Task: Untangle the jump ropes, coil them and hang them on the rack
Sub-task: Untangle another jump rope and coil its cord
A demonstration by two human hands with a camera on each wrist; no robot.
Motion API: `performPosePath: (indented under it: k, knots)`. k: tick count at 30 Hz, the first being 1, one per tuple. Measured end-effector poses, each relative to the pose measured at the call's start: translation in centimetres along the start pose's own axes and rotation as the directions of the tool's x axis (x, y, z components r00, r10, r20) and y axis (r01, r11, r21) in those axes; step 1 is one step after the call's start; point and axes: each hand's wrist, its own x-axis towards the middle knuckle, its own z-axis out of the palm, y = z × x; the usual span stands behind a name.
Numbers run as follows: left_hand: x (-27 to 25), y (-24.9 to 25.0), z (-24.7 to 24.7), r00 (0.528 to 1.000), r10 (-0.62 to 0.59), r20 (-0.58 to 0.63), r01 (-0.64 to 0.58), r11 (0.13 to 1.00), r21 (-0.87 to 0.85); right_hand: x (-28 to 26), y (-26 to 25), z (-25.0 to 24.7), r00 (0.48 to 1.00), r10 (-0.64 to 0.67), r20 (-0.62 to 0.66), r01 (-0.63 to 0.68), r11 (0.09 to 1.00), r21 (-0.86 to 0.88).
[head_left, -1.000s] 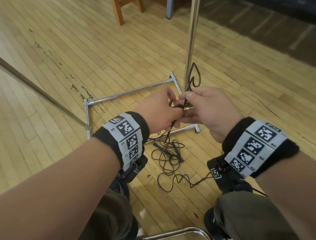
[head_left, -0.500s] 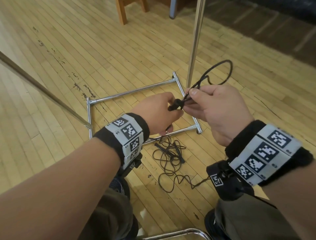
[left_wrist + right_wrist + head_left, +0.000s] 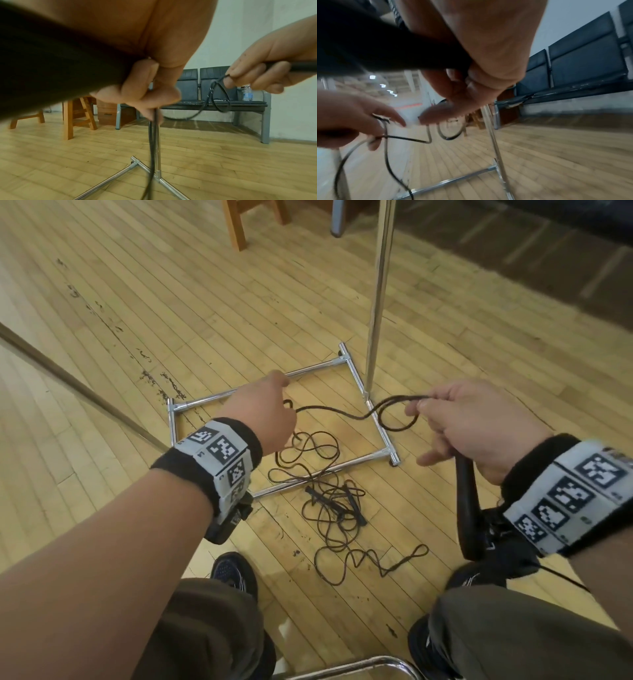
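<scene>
Pinching limp, light jump rope point(image 3: 329, 409) in left hand point(image 3: 263, 414). Gripping its loop and black handle point(image 3: 467, 501) in right hand point(image 3: 469, 419). Probably handling best near the handle.

- I see black wristbands point(image 3: 534, 474) with grey tag strips point(image 3: 224, 453) on both bare forearms.
- Olive trousers point(image 3: 205, 631), dark shoes point(image 3: 233, 571), black wrist cameras point(image 3: 227, 520).

Rope tangle point(image 3: 329, 501) before rack base point(image 3: 281, 402)
</scene>
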Motion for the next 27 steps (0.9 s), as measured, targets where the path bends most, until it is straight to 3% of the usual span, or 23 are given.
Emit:
performPosePath:
  k: [3,5,7,10,11,13,16,19,22,27]
  knots:
    - [0.1,0.6,0.2,1.000,-0.016,-0.006,0.016,1.000,-0.013,0.0,0.2,0.1,0.999,0.036,-0.001,-0.036,0.999,-0.019]
    - [0.2,1.0,0.2,1.000,-0.015,-0.008,0.015,0.998,-0.062,0.2,0.0,0.3,0.998,0.064,-0.029,-0.061,0.994,0.096]
    - [0.2,1.6,0.2,1.000,-0.023,0.011,0.025,0.972,-0.235,0.2,-0.4,0.7,0.993,0.106,-0.044,-0.094,0.969,0.229]
    - [-0.8,2.8,0.6,0.990,0.030,0.136,0.068,0.748,-0.660,-0.1,-1.0,1.6,0.989,0.147,0.013,-0.140,0.902,0.410]
    - [-1.3,3.3,0.8,0.976,0.105,0.189,0.070,0.674,-0.735,-0.2,-1.1,1.9,0.989,0.147,0.032,-0.146,0.888,0.437]
    - [-2.1,4.0,1.1,0.923,0.281,0.262,0.030,0.627,-0.778,-0.3,-1.2,2.4,0.991,0.129,0.046,-0.136,0.885,0.446]
    - [-2.7,4.8,1.3,0.873,0.396,0.283,-0.067,0.673,-0.736,-0.6,-1.7,2.7,0.994,0.093,0.056,-0.108,0.889,0.444]
    - [-2.8,4.9,1.0,0.875,0.410,0.256,-0.161,0.746,-0.646,-1.1,-2.3,2.9,0.992,0.065,0.106,-0.109,0.865,0.490]
    - [-3.0,5.0,1.1,0.869,0.421,0.260,-0.168,0.744,-0.647,-1.4,-2.4,3.5,0.992,0.079,0.102,-0.120,0.857,0.501]
    - [-3.4,5.8,1.6,0.900,0.378,0.217,-0.176,0.770,-0.613,-1.3,-2.3,3.6,0.991,0.100,0.090,-0.134,0.809,0.573]
